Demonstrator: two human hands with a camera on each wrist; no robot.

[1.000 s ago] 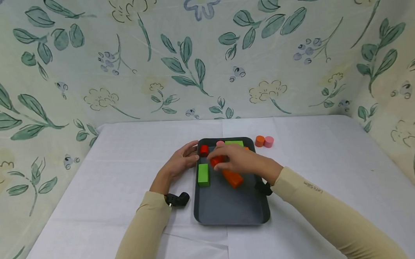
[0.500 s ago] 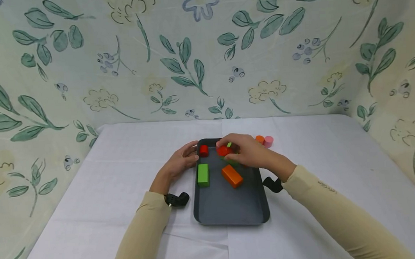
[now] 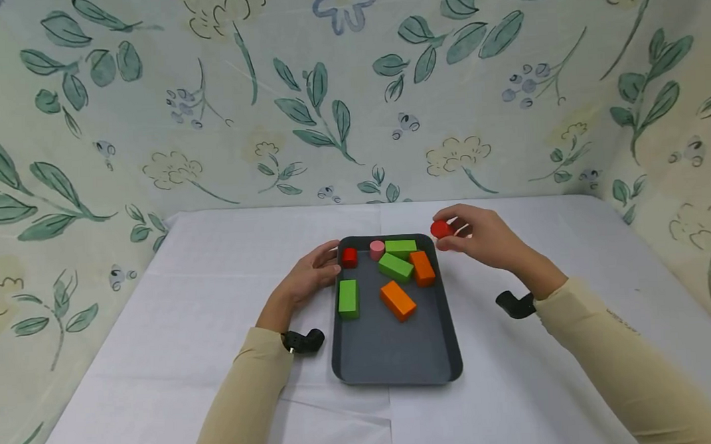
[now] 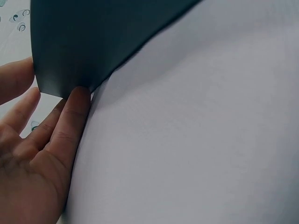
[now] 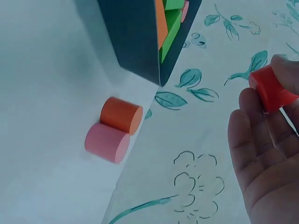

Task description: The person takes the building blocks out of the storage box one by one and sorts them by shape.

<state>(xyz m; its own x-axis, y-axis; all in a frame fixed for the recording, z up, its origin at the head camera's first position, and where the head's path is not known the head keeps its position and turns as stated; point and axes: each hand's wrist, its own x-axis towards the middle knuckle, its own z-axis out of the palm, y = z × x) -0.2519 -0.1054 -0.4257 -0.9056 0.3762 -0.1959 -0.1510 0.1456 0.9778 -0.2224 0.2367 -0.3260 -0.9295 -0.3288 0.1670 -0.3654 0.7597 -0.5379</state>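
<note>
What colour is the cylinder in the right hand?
Red. The cylinder shows best in the right wrist view.

The head view looks forward and down over the table (image 3: 214, 290); each wrist view sits close beside its hand, both sharing the tray (image 3: 392, 354) with it

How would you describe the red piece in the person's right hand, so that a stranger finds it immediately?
Start at the dark tray in the middle of the white table. Just past its far right corner, the right hand is raised above the cloth. The red cylinder is pinched in its fingertips, the only block held in the air rather than lying down.
</note>
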